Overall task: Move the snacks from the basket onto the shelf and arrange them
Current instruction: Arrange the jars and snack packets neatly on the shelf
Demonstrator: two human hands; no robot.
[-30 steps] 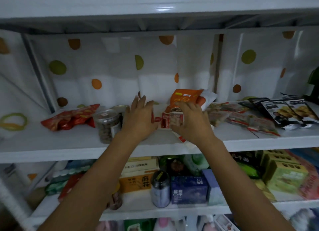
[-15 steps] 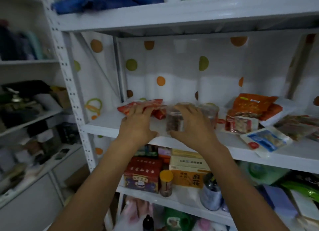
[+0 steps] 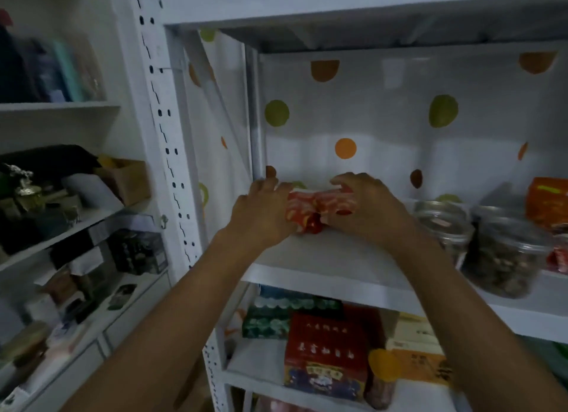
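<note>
Lying at the left end of the middle shelf (image 3: 322, 258), close to the back corner, the red snack packet (image 3: 319, 207) sits between both hands. It looks crumpled in the middle, with pale markings on the red wrapper, and its lower edge rests on the white board. The right hand (image 3: 368, 208) is curled over the packet's right end, fingers bent down across the top, gripping it. The left hand (image 3: 261, 210) lies palm down over the packet's left end, fingers only lightly bent and reaching toward the back. Its thumb is hidden, so I cannot tell whether it pinches the wrapper or just presses on it. Both bare forearms stretch up from the bottom of the view.

Just right of the right hand stand two clear jars with dark contents, the rear jar (image 3: 442, 224) and the front jar (image 3: 507, 251), close together. Behind them, at the right border, is an orange packet (image 3: 547, 199). The back of the bay is a white backing sheet (image 3: 384, 119) printed with orange, green and brown dots.

On the lower shelf (image 3: 255, 365) a red box (image 3: 325, 359) stands at the front, with green packs (image 3: 270, 319) behind it to the left. A yellow-lidded jar (image 3: 381, 378) stands just beside the box on its right, and a cream-and-orange box (image 3: 421, 365) is past that. Left of the bay runs a white perforated upright (image 3: 153, 135). Beyond it, neighbouring shelves hold blurred dark items and a brown cardboard box (image 3: 129, 178).
</note>
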